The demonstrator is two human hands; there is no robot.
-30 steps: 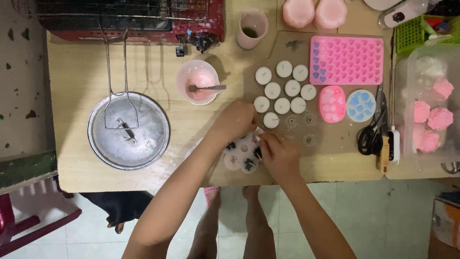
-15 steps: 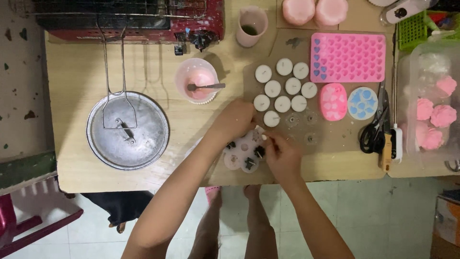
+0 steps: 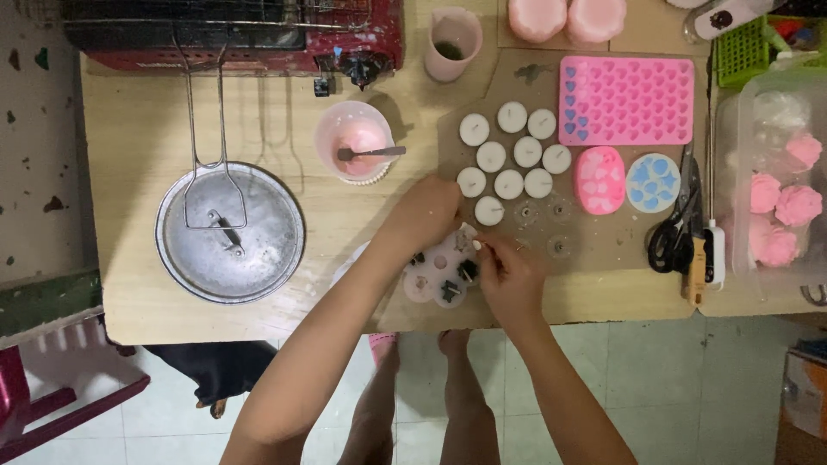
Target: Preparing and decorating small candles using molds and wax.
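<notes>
At nine o'clock of the cluster of small clear cups [image 3: 439, 274] on the desk [image 3: 146, 129], our left hand [image 3: 424, 213] rests curled on its rim. At three o'clock, our right hand [image 3: 510, 277] pinches something tiny; we cannot tell what. We judge steady bracing and centring matter.

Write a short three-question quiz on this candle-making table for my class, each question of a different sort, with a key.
1. True or false: the metal spoon rests in the pale pink plastic bowl.
2. How many white round tealight candles stand in the group on the brown cardboard sheet?
3. Which lies right of the pink oval silicone mould?
A. round metal pot lid
B. blue round silicone mould
C. pink cup

Key: 1 true; 2 nine; 3 B.
</notes>
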